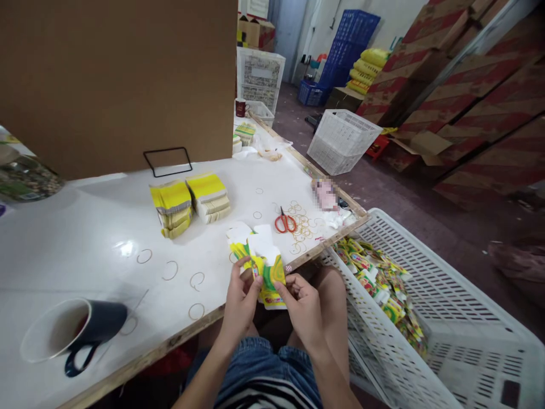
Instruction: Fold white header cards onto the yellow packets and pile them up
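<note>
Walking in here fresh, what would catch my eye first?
Probably the two hands, left hand and right hand, holding a fan of yellow-green packets at the table's near edge. Behind them sit two banded yellow stacks and red scissors among rubber bands.

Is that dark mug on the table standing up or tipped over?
Tipped over. The mug lies on its side on the table, mouth facing left, handle against the tabletop; nothing visibly spilled.
</note>
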### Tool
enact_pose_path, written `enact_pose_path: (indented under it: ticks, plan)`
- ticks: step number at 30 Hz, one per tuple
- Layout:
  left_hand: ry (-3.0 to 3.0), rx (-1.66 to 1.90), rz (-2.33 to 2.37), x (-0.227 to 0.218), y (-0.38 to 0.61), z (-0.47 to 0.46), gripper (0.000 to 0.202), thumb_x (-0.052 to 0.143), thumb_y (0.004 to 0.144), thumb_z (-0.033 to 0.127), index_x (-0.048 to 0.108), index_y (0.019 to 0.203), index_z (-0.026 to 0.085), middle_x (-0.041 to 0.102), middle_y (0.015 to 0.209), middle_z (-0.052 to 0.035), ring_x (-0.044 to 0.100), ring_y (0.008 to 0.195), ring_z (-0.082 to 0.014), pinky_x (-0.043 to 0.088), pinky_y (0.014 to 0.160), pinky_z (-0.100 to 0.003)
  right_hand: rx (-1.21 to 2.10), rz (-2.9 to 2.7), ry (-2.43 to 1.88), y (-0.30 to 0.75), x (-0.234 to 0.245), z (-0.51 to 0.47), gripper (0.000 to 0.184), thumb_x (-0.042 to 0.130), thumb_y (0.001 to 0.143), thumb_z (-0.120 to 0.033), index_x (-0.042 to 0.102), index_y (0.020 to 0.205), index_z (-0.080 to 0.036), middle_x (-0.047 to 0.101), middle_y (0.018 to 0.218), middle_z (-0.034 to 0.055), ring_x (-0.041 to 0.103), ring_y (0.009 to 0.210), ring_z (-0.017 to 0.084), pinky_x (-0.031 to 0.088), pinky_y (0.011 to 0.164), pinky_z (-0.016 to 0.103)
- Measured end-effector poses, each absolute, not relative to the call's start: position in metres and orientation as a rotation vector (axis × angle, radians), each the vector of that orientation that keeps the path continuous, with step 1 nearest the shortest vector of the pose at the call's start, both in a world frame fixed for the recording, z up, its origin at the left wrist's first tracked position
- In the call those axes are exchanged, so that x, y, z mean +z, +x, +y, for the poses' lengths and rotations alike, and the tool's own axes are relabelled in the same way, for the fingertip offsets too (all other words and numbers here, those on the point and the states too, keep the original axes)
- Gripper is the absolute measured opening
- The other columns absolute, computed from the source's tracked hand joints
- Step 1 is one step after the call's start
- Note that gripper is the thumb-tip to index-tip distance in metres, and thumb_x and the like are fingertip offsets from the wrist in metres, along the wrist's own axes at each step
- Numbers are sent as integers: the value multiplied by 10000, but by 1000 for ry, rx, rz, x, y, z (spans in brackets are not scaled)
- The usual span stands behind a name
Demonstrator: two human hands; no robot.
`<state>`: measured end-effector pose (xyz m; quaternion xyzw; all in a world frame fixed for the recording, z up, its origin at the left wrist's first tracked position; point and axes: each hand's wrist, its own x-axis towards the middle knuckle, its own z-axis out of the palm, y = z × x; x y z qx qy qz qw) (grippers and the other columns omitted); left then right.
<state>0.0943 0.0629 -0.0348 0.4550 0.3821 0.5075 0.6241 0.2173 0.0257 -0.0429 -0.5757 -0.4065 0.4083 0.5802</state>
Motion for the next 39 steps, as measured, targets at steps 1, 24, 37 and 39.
enact_pose_path:
  ticks: [1,24,37,39]
  plan:
    - [1068,1169,887,-34,94,61,584,660,816,313,324,1286,223,673,1033,-74,657,908,-198,514,795,-304,920,-971,-1362,218,-44,26,221,673,782,-368,609,771,-157,614,701,25,543,620,145,477,599,254]
    - [1208,775,646,-27,80,52,517,639,833,264,461,1315,210,656,1104,-105,647,900,-219,521,760,-296,772,-1196,-1125,253,-29,27,233,573,879,-376,702,1013,-235,659,972,80,600,933,231,491,829,348]
    - [1266,821,744,-20,83,49,500,611,839,259,493,1324,223,616,1238,-117,611,1077,-259,487,933,-379,963,-1411,-1409,256,-10,29,344,617,820,-274,632,1152,-190,499,618,-43,433,545,108,361,512,200]
    - [1181,813,698,-18,83,50,525,634,832,277,474,1328,219,645,1190,-123,628,1053,-266,513,891,-377,905,-1454,-1419,253,-8,28,332,602,821,-230,616,1151,-193,488,597,-51,443,536,110,356,510,201]
